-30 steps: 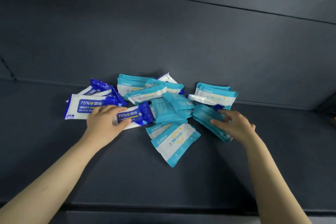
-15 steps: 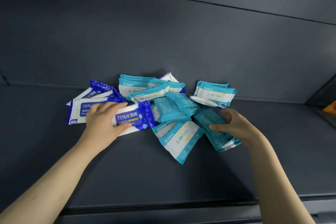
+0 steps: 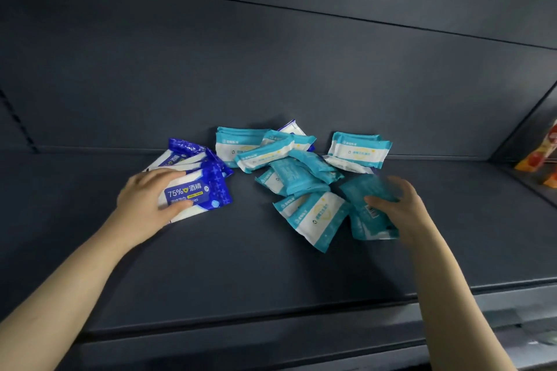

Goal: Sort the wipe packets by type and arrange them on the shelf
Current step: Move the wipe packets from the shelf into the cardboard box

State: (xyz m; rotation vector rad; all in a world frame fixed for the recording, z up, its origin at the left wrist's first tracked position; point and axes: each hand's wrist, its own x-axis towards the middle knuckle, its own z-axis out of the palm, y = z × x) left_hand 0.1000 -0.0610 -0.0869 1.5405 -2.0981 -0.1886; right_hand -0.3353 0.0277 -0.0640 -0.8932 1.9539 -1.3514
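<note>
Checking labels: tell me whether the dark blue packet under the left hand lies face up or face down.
Face up: the dark blue packet shows its printed 75% label, held at one end by the left hand.

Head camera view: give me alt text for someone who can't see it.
On a dark shelf, the left hand grips a blue alcohol wipe packet by other blue packets; the right hand holds a teal packet beside a loose teal pile.

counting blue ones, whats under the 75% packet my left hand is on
More blue packets stick out from under the 75% packet, on its far side. It and the left hand hide how many.
</note>
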